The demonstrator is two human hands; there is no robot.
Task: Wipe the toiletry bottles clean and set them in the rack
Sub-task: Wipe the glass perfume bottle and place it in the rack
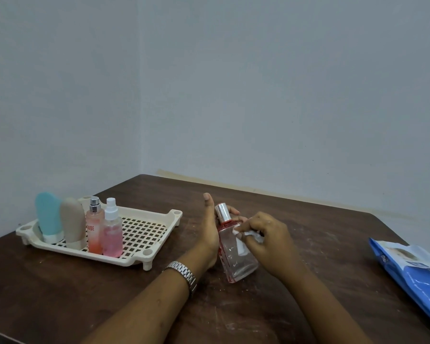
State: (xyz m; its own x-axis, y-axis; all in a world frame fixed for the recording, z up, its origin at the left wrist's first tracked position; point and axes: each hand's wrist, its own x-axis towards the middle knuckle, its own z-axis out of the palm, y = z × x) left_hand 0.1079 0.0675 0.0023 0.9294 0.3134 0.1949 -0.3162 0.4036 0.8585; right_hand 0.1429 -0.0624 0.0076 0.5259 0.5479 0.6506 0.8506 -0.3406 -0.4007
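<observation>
Fingers (248,225) of right hand (271,240) pinch white wipe (253,235) against glass perfume bottle (238,264) (centre frame); left hand (210,232) wraps it, thumb straight up.

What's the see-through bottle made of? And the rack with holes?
The bottle looks like clear glass: see-through, shiny, with a silvery, metal-looking cap. The rack seems to be cream plastic: dull, moulded with a grid of holes.

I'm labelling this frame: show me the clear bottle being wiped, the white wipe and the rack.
clear bottle (241,265), head view, lower glass body.
white wipe (252,235), head view, crumpled part against the glass.
rack (144,229), head view, bare perforated floor.
</observation>
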